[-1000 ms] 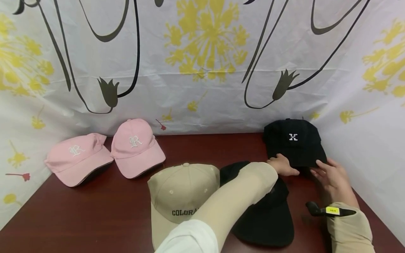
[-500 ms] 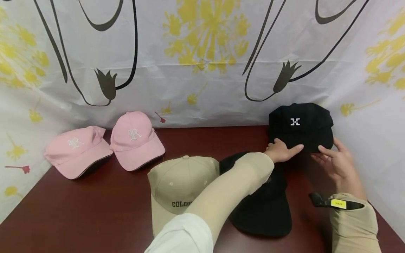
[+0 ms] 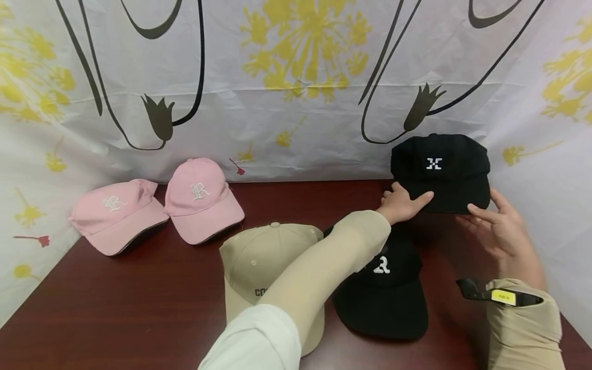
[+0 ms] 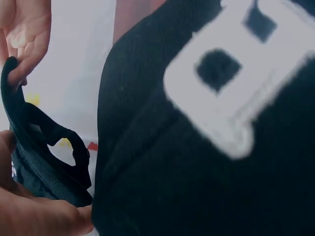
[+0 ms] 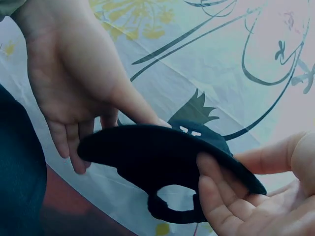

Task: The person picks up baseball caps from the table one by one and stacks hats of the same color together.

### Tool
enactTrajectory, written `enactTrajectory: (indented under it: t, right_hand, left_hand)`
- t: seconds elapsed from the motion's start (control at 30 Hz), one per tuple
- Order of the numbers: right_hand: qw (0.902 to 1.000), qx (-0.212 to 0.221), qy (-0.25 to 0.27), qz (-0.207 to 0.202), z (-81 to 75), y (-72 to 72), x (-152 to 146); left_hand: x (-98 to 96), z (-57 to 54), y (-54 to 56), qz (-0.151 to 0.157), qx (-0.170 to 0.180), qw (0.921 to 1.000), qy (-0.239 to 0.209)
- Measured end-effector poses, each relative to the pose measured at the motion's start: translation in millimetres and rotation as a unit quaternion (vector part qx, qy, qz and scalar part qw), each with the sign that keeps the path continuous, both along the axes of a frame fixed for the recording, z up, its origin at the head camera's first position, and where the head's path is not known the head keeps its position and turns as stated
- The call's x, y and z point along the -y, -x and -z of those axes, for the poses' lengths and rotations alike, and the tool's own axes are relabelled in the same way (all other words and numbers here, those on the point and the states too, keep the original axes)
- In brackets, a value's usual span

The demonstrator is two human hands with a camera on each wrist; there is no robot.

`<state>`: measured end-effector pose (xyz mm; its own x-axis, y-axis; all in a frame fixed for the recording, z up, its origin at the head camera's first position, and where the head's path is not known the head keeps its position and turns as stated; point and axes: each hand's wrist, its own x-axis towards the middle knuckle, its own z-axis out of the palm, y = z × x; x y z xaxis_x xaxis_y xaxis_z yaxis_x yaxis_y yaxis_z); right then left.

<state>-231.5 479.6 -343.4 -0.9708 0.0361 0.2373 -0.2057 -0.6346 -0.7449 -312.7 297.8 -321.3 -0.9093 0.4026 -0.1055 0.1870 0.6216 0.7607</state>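
Just past the lettered cap [image 3: 384, 303], our left hand [image 3: 400, 204] pinches the emblem cap's [image 3: 441, 177] brim [image 3: 448, 199] at one side; our right hand [image 3: 509, 234] pinches the other. We judge it light, its crown soft, the stiffer brim the best hold. Head view shows the emblem [image 3: 433, 163] whole; only wrist views reveal the rear strap [image 5: 179, 216].

the held cap [image 3: 444, 177] is black with a white x-like emblem [image 3: 433, 163].

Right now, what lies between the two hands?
In the head view, the brim of the black X-logo cap, pinched by the left hand and right hand.
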Motion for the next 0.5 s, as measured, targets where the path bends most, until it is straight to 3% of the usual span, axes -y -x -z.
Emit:
enactTrajectory:
  t: [0.2,0.3,0.4,0.5]
  right_hand:
    - [0.9955,-0.040,-0.023,-0.083,-0.7,2.0,-1]
    - [0.9921,-0.057,-0.049,-0.101,0.2,2.3,0]
    - [0.9918,-0.054,-0.087,-0.076,-0.6,0.7,2]
    - [0.9884,-0.018,-0.151,-0.004,-4.6,-1.2,5]
  left_hand:
    - [10.6,1.2,6.7,-0.029,-0.020,0.9987,-0.038]
    - [14.4,3.4,10.0,-0.051,-0.024,0.9965,-0.062]
    - [16.8,4.6,12.6,-0.080,-0.025,0.9931,-0.082]
    - [19.1,3.7,13.4,-0.095,-0.028,0.9917,-0.082]
